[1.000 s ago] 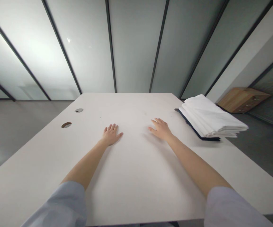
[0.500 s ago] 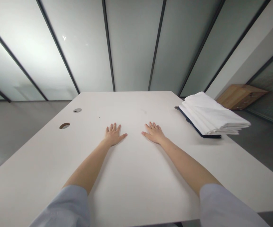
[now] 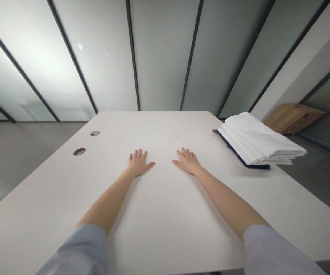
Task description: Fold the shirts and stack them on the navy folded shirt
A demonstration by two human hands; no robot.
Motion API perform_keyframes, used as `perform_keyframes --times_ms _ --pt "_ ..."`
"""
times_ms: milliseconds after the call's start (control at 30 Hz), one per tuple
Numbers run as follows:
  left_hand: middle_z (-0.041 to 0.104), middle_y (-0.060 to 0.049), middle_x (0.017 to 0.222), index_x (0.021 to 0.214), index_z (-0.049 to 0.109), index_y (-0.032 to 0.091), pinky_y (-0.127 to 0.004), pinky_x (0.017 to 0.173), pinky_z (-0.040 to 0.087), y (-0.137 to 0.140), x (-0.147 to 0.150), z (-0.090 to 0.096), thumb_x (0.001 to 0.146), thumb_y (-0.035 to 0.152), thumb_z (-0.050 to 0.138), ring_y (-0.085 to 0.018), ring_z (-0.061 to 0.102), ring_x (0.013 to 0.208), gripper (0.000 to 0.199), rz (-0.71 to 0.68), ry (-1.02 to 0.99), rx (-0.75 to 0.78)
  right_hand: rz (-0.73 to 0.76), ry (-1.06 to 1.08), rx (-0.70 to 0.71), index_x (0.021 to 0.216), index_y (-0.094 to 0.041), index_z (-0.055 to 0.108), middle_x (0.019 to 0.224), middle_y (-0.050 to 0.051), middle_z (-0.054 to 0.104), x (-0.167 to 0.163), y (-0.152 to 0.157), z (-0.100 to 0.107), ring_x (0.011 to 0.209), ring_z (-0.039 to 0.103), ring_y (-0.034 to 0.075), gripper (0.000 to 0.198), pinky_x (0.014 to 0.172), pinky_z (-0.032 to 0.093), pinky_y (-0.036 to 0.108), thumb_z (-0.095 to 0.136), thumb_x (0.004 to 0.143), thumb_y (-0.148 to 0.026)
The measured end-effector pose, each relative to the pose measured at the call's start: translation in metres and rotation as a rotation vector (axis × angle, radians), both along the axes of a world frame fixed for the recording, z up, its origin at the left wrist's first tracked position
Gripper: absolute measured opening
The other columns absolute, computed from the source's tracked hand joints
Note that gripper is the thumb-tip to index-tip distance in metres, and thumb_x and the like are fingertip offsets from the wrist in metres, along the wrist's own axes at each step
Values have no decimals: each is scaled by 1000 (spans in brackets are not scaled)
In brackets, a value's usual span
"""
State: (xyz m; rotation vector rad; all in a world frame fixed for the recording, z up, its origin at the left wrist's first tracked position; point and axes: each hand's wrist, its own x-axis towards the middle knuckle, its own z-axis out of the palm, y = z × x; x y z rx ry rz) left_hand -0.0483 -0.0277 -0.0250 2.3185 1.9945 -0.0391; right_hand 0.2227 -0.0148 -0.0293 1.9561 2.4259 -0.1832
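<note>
Palm down on the white table (image 3: 153, 214) lies my left hand (image 3: 137, 164), its fingers spread and holding nothing. My right hand (image 3: 188, 162) rests the same way a short distance to its right, thumb pointing towards the left one. Farther right, near the table's right edge, is a stack of folded white cloths (image 3: 259, 137). Beneath the stack a dark navy folded cloth (image 3: 246, 163) shows along its left and front edges. Neither hand touches the stack.
Two round cable holes sit at the table's left side: an open hole (image 3: 79, 151) and a capped grommet (image 3: 95, 133). A wooden cabinet (image 3: 295, 117) stands on the floor beyond the right edge. Frosted glass panels (image 3: 165, 57) rise behind the table.
Both hands stay flat in place on the table. The whole view has shifted slightly, so everything appears a little farther right.
</note>
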Motion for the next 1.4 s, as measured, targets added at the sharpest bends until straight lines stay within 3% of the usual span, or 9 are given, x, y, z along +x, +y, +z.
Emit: perform_keyframes --times_ms 1400 --pt "15 -15 158 152 22 17 -51 115 16 -2 1 2 83 78 17 -34 12 145 92 -2 18 2 -15 -2 -21 152 -19 23 159 14 14 -2 -3 4 145 13 33 83 114 10 47 20 88 -72"
